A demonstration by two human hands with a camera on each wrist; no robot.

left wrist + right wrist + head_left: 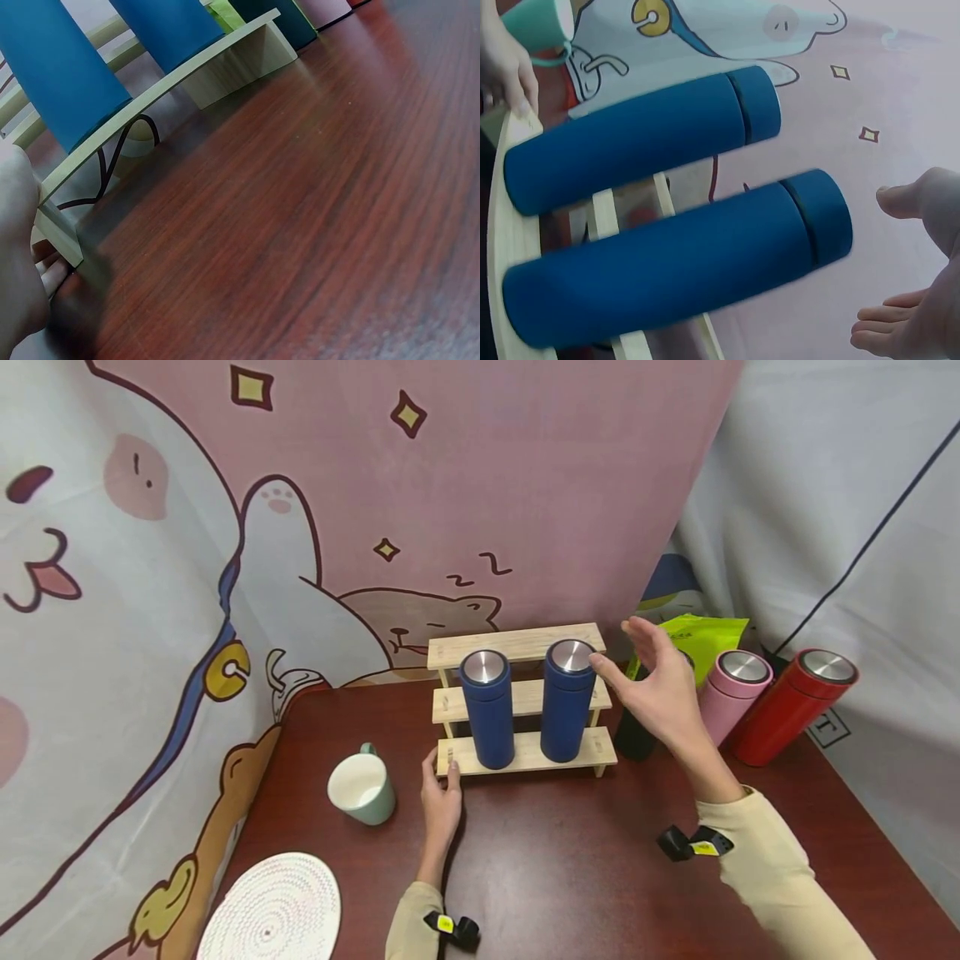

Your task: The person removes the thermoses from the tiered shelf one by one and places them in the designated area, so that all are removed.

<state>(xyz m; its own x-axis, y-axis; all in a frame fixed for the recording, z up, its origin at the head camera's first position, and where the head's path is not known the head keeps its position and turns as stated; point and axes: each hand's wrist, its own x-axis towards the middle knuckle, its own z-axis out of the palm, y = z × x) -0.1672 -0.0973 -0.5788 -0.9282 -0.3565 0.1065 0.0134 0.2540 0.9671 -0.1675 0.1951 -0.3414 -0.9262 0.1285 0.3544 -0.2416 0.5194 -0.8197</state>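
Observation:
Two blue thermos bottles stand upright on the lowest step of a three-step wooden rack: a left bottle and a right bottle. My left hand holds the left end of that step, thumb on top and fingers curled beneath; the rack leg shows beside them. Beside the right bottle's steel lid, my right hand is raised with fingers and thumb spread apart. In the right wrist view this hand is empty, with a gap between it and the bottle caps.
Right of the rack stand a black bottle, a pink bottle and a red bottle, with a yellow-green packet behind. A pale green mug and round woven mat lie left. A printed curtain hangs behind.

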